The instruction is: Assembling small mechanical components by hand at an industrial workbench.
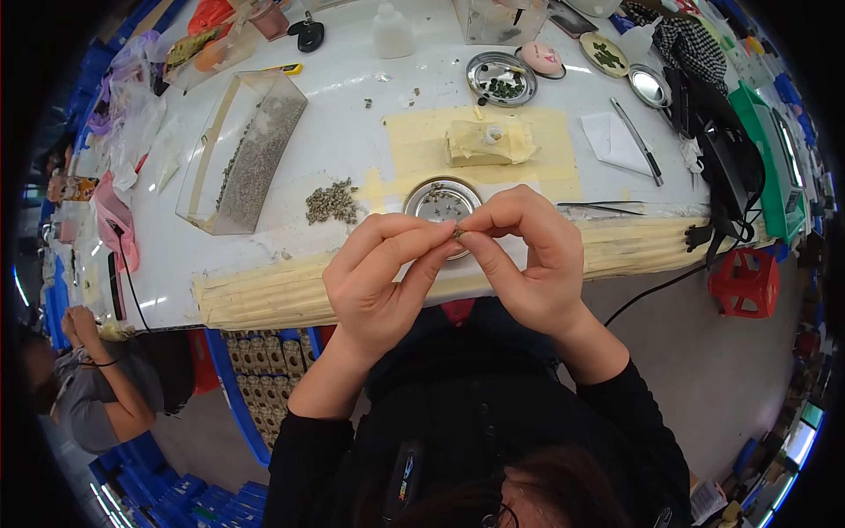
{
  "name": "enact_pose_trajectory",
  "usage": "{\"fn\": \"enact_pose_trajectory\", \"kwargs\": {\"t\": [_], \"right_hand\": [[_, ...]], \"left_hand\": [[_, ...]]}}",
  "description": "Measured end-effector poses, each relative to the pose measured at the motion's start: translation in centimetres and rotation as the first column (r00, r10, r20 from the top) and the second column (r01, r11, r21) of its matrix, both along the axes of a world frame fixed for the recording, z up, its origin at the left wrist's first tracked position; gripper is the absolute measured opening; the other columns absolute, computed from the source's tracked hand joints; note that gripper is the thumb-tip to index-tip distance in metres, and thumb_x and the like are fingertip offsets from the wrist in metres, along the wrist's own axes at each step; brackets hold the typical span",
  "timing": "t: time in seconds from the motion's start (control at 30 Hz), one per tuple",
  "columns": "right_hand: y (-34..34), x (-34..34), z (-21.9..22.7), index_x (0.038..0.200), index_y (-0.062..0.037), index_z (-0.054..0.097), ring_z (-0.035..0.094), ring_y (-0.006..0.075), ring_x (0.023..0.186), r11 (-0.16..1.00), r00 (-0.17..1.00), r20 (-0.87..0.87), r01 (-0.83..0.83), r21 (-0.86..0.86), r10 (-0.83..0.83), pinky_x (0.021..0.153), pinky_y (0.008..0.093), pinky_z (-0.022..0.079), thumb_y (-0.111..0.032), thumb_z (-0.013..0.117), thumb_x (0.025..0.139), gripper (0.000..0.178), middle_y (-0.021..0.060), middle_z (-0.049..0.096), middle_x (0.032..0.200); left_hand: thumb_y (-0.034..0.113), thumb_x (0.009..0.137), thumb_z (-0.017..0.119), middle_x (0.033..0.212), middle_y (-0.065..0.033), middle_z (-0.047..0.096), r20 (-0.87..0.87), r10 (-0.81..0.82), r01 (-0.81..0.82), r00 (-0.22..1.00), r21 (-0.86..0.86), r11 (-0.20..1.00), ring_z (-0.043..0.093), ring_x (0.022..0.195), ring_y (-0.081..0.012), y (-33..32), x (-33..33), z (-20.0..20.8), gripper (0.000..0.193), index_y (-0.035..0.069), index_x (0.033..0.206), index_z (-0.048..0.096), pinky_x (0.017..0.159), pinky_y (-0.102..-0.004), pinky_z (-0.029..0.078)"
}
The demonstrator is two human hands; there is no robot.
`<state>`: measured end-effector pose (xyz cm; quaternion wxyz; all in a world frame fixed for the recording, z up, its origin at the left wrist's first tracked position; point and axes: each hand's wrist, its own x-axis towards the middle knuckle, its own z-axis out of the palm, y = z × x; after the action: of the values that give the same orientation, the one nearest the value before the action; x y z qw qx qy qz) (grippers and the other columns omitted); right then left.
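Above the near edge of the table my left hand [380, 277] and my right hand [539, 264] meet fingertip to fingertip. Both are closed in a pinch on one tiny greenish-grey piece [458, 233], mostly covered by the fingers and too small to name. Just beyond and partly under the hands sits a round metal dish [411, 195] with small pieces scattered in it. A loose heap of small grey-brown parts [332, 202] lies to its left. Behind the dish a tape-wrapped block [480, 145] rests on yellow tape.
A clear bin [198, 180] of small grey parts stands at left. Tweezers [607, 208], a pen [635, 141] and folded white paper [607, 136] lie at right. Farther back are a metal plate [475, 66] of dark pieces and a white bottle [393, 33]. Another person's arm [123, 400] shows at far left.
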<state>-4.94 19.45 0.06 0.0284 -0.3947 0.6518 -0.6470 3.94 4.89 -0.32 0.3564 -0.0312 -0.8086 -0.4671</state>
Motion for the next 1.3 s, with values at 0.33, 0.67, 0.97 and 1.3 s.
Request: {"fn": "enact_pose_trajectory", "kwargs": {"t": [0.33, 0.67, 0.97, 1.3], "right_hand": [[0.2, 0.0, 0.7, 0.089, 0.0008, 0.065, 0.063, 0.0165, 0.069, 0.998, 0.993, -0.117, 0.033, 0.052, -0.027, 0.063, 0.0254, 0.052, 0.004, 0.068, 0.08, 0.01, 0.0092, 0.063, 0.083], [0.5, 0.4, -0.1, 0.098, 0.0031, 0.06, 0.06, 0.008, 0.078, 0.963, 0.771, 0.579, -0.236, -0.128, 0.266, 0.07, 0.0221, 0.052, -0.008, 0.059, 0.093, 0.013, 0.0035, 0.061, 0.089], [0.6, 0.2, -0.5, 0.095, 0.0014, 0.058, 0.058, 0.0061, 0.075, 0.947, 0.706, 0.634, -0.271, -0.169, 0.316, 0.067, 0.0212, 0.05, -0.01, 0.059, 0.094, 0.012, 0.0014, 0.058, 0.086], [0.5, 0.2, -0.6, 0.094, 0.0009, 0.057, 0.055, 0.0057, 0.077, 0.961, 0.775, 0.571, -0.24, -0.133, 0.273, 0.069, 0.023, 0.05, -0.009, 0.058, 0.094, 0.01, 0.0011, 0.057, 0.087]], "left_hand": [[-0.006, 0.073, 0.075, 0.083, -0.0084, 0.066, -0.019, 0.0, 0.0, 1.0, 0.01, 1.0, 0.064, 0.072, -0.0158, -0.1, -0.2, 0.0, 0.022, 0.0, 0.093, 0.072, 0.062, -0.0249, 0.05], [-0.005, 0.074, 0.074, 0.086, -0.0072, 0.066, -0.017, -0.064, 0.066, 0.998, 0.12, 0.991, 0.064, 0.075, -0.0148, -0.4, -0.2, -0.8, 0.022, 0.003, 0.093, 0.072, 0.065, -0.0244, 0.05], [-0.005, 0.076, 0.073, 0.086, -0.009, 0.065, 0.024, -0.128, 0.121, 0.991, 0.202, 0.972, 0.063, 0.074, -0.0138, -0.2, -0.2, -0.5, 0.017, 0.001, 0.092, 0.071, 0.064, -0.0248, 0.049], [-0.006, 0.078, 0.07, 0.086, -0.0091, 0.066, 0.071, -0.218, 0.176, 0.973, 0.379, 0.909, 0.061, 0.076, -0.0127, -0.4, -0.2, -1.0, 0.016, -0.002, 0.093, 0.069, 0.067, -0.024, 0.047]]}}
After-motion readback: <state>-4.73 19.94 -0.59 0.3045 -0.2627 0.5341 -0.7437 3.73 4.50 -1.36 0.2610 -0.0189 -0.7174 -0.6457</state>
